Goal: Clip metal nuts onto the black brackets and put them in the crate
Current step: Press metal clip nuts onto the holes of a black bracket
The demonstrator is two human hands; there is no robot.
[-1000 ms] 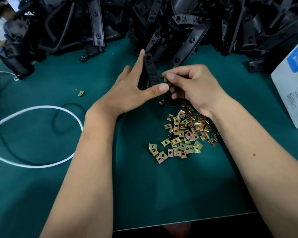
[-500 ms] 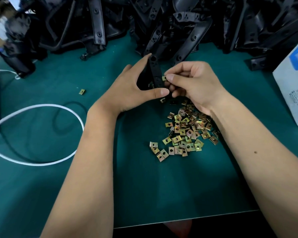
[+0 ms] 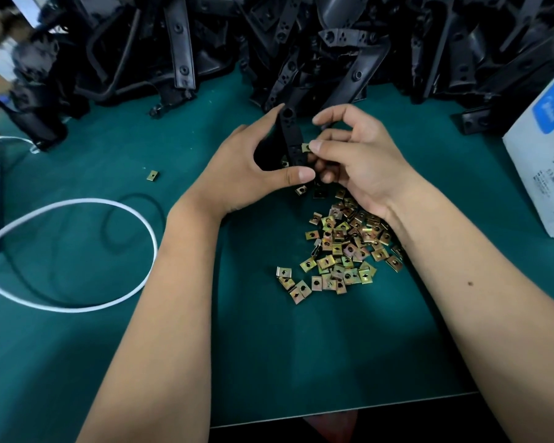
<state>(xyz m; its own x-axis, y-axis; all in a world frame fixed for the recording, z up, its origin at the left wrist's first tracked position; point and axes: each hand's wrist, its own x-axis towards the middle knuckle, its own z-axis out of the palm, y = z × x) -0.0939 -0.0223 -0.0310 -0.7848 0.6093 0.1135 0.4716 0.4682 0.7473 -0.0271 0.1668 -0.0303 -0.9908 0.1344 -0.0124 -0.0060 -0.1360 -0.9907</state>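
**Clip nut at the bracket's edge**

Here the risk is a skewed start: if the clip nut (image 3: 305, 147) meets the edge at an angle, it will likely jam or spring out of the fingertips and drop among the loose clip nuts (image 3: 343, 251) on the green mat (image 3: 269, 346). A weak hold on the black bracket (image 3: 291, 139) would let it twist under the push.

The left hand (image 3: 253, 174) grips the bracket upright, thumb across its lower end and fingers behind it. The right hand (image 3: 359, 161) pinches the nut between thumb and a fingertip, touching the bracket's right edge about midway down. Unfinished brackets (image 3: 333, 43) are heaped beyond the hands. One stray nut (image 3: 153, 175) lies apart to the left. No crate is in view.
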